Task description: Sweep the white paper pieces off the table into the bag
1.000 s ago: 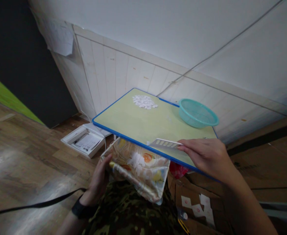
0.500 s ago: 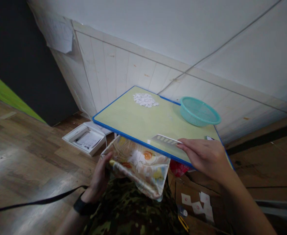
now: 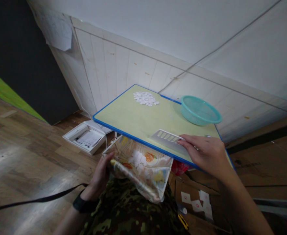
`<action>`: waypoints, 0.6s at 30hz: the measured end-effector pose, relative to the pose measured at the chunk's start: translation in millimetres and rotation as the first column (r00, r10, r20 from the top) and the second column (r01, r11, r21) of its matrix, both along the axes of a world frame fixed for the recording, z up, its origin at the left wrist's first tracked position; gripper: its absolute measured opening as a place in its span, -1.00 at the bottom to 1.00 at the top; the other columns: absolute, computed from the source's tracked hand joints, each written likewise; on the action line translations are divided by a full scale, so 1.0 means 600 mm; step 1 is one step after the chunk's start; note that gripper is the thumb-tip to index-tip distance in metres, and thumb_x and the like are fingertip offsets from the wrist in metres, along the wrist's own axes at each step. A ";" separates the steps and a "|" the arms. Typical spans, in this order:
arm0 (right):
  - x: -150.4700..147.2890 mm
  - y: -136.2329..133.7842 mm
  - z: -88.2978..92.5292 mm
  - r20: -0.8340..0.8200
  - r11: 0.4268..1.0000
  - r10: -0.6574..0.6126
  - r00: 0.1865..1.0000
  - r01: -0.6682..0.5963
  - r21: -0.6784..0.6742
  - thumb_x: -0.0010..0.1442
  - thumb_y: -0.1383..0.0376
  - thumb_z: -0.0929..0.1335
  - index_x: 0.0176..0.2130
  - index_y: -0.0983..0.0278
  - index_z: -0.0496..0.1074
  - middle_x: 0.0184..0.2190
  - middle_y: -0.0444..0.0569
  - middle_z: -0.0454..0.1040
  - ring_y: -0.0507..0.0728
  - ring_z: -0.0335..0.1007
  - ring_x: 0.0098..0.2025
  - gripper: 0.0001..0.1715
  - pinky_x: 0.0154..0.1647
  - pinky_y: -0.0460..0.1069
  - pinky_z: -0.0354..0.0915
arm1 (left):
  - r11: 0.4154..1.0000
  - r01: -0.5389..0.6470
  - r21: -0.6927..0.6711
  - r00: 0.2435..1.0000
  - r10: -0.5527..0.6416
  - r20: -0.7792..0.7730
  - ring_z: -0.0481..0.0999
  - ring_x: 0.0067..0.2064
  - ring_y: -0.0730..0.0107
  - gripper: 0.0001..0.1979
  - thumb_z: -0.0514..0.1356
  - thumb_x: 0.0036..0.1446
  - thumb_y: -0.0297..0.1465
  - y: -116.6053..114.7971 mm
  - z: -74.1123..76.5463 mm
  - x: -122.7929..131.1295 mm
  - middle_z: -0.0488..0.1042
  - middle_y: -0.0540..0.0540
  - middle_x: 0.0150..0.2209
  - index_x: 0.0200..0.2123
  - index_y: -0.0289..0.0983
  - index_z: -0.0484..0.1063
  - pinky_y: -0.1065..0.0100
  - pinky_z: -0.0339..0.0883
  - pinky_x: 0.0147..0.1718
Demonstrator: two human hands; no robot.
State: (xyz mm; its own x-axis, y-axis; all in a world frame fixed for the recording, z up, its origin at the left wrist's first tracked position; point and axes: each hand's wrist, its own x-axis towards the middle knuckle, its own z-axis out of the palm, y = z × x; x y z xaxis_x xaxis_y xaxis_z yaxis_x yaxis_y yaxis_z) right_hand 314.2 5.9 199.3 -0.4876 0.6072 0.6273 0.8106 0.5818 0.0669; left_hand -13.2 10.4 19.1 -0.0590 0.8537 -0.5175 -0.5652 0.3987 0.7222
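My right hand [image 3: 205, 153] rests on the near edge of a small yellow-green table with a blue rim [image 3: 114, 128], fingers closed on a flat white slotted plastic piece [image 3: 166, 137] lying on the tabletop. My left hand [image 3: 99, 178], black band at the wrist, grips the edge of a floral cloth bag [image 3: 143, 168] held open under the table's front edge, over my camouflage-clad lap. A heap of small white pieces [image 3: 145, 98] lies at the table's far side.
A teal mesh basket [image 3: 200, 111] stands at the table's far right corner. An open white box [image 3: 86, 139] lies on the wooden floor left of the table. Cardboard with white stickers [image 3: 199, 202] lies at the right. A black strap [image 3: 31, 202] crosses the floor.
The white slotted piece has tilted flatter onto the tabletop under my right hand, which shifted slightly. My left hand and the bag have hardly moved.
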 end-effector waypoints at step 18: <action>-0.048 0.299 -0.017 0.036 0.840 -0.488 0.872 0.481 -0.251 0.51 0.24 0.31 0.09 0.26 0.67 -0.02 0.16 0.74 0.31 0.68 0.01 -0.63 -0.01 0.06 0.37 | 0.999 0.011 0.038 0.998 -0.013 0.063 0.66 0.22 -0.23 -0.36 0.47 0.15 -0.19 0.010 -0.045 -0.008 0.70 -0.25 0.18 0.27 -0.27 0.59 0.01 0.62 0.10</action>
State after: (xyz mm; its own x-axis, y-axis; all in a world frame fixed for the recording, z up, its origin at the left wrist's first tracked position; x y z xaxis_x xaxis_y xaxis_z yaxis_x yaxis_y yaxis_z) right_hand 285.5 185.5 189.1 -0.0752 0.8965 0.4367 0.9927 0.1086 -0.0520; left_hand -18.0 16.6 -8.0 -0.0167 0.8729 -0.4876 -0.6053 0.3793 0.6998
